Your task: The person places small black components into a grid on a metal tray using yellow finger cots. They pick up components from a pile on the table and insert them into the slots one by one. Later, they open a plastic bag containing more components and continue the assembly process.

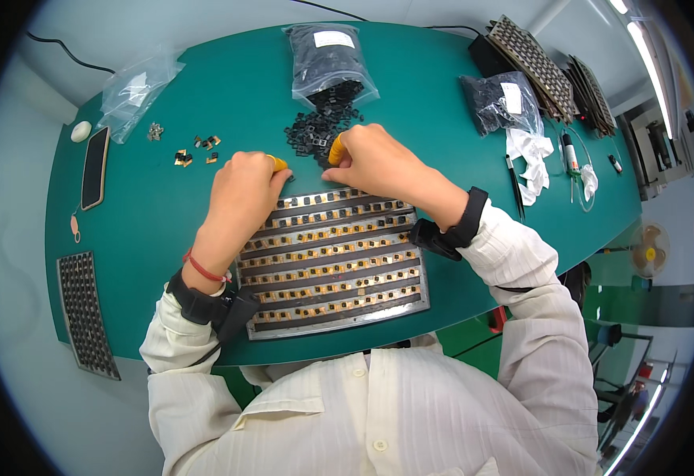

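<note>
A metal tray (339,324) lies in front of me, with rows of small gold and black parts set along its strips. Beyond its far edge is a loose pile of small black plastic pieces (312,133). My right hand (380,163) is at the near right side of this pile, its thumb and yellow-covered forefinger brought together. My left hand (240,190) hovers by the tray's far left corner, pinched, also with a yellow finger cover. Something small and dark shows at its fingertips. What either pinch holds is too small or hidden to name.
An open bag of black pieces (327,59) spills into the pile. Small gold parts (184,158), a phone (95,168) and a clear bag (137,91) lie left; another tray (87,313) sits at the left edge. Tweezers (515,186), tissue (531,163) and stacked trays (531,67) are right.
</note>
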Motion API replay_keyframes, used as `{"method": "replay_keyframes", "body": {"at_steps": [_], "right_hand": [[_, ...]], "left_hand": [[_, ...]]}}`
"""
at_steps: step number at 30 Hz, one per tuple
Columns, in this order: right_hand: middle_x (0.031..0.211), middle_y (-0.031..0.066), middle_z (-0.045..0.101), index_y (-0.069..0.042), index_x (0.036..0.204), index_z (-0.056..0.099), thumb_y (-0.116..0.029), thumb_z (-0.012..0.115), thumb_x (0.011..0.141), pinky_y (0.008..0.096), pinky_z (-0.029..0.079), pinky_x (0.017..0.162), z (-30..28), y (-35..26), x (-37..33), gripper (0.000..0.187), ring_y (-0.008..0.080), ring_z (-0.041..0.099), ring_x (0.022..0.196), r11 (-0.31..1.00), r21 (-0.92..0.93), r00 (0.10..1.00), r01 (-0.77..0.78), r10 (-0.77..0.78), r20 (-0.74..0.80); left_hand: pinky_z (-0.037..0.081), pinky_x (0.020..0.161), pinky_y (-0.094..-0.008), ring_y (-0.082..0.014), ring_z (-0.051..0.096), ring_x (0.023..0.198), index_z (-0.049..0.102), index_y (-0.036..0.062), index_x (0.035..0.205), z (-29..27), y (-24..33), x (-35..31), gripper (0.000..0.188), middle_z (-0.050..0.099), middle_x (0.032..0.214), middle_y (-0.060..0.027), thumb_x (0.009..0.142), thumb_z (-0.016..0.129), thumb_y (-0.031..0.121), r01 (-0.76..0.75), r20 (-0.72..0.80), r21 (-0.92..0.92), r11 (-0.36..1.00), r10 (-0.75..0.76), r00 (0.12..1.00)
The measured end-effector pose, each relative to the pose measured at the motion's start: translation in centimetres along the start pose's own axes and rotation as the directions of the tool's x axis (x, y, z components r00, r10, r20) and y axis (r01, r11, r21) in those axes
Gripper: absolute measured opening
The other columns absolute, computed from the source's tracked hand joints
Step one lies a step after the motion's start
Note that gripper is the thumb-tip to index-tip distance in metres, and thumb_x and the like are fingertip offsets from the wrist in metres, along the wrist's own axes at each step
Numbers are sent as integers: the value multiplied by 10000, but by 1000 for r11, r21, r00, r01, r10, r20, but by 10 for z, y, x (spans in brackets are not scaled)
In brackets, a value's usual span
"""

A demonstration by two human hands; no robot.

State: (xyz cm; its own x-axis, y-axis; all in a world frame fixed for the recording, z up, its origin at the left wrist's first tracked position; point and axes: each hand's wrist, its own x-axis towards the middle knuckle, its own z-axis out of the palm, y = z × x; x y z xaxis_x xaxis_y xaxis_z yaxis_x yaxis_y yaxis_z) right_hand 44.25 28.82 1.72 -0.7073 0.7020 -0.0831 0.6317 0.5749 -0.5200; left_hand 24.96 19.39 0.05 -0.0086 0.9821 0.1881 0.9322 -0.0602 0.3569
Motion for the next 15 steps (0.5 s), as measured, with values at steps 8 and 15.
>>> {"method": "replay_keyframes", "body": {"at_steps": [8,15], "right_hand": [[810,206,704,51,901,711,-88,720,794,375,551,675,-3,9,2,175,326,699,723,997,-39,998,61,-62,-24],[815,212,708,53,951,718,-56,712,806,367,551,650,-10,19,-16,182,313,699,706,997,-18,996,80,-79,36]], "left_hand": [[527,706,-365,-285,672,793,713,-26,992,-6,-16,-10,210,704,838,-159,825,727,100,97,23,-129,987,-95,995],[525,687,-362,-280,668,760,715,-32,979,8,-8,-4,225,698,822,-152,796,754,92,0,26,-208,978,6,1000]]}}
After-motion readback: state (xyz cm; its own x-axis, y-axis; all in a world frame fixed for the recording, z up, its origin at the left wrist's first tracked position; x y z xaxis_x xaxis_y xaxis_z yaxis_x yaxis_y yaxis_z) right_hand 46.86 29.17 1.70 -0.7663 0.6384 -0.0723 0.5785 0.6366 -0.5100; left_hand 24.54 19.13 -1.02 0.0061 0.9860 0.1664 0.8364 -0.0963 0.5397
